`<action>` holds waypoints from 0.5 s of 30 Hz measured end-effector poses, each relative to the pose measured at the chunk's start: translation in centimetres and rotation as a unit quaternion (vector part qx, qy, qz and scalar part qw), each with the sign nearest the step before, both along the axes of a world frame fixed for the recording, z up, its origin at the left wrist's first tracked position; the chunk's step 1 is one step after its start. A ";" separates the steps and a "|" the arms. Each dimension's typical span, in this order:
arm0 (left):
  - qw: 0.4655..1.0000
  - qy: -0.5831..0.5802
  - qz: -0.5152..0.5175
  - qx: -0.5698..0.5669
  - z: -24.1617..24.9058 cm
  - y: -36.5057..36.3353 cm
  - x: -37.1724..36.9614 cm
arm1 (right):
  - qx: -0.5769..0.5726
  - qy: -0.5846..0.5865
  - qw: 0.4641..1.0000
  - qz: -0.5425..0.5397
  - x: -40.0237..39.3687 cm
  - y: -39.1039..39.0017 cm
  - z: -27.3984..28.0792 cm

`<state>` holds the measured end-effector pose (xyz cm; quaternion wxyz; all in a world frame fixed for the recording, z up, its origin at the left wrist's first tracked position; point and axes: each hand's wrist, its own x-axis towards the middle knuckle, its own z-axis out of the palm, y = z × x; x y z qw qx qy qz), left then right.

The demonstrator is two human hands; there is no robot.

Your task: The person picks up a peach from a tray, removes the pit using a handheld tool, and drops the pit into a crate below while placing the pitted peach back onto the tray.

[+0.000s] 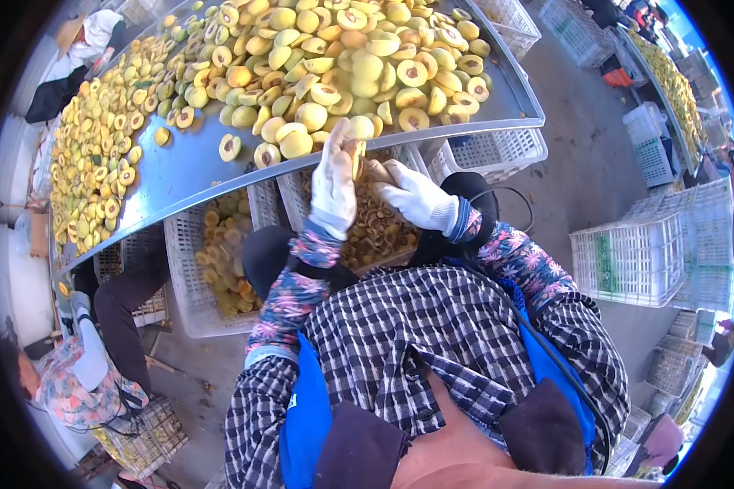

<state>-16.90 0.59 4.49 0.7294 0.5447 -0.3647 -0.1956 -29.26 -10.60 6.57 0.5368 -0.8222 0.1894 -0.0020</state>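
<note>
Both hands wear white gloves and meet at the table's near edge. My left hand (334,179) is closed around a yellow halved fruit (356,155), held upright against the fingers. Beside it on the right, my right hand (412,193) is closed on a small brownish thing, perhaps a tool handle, that touches the fruit; its exact shape is hard to make out. Halved yellow-green fruits (367,65), many with brown pits, are heaped on the metal table (187,175). Below the hands a crate holds brown pits or scraps (379,232).
A white crate with fruit halves (228,253) stands left of my knees. Another white crate (497,155) is under the table's right end. Stacked crates (636,257) stand at the right. A person in a floral top (81,375) sits at the lower left; another is at the upper left.
</note>
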 end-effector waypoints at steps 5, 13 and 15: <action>0.984 0.167 0.056 -0.006 -0.7 -1.1 -1.2 | -0.061 -0.030 0.997 0.023 -0.3 0.8 -1.0; 0.990 0.064 0.025 0.123 -0.8 -0.4 -0.5 | -0.021 -0.046 0.995 0.084 -0.5 -0.3 -1.6; 0.903 -0.348 0.156 0.200 -0.5 -0.7 -0.7 | 0.062 -0.082 0.987 0.121 0.5 -0.9 -1.8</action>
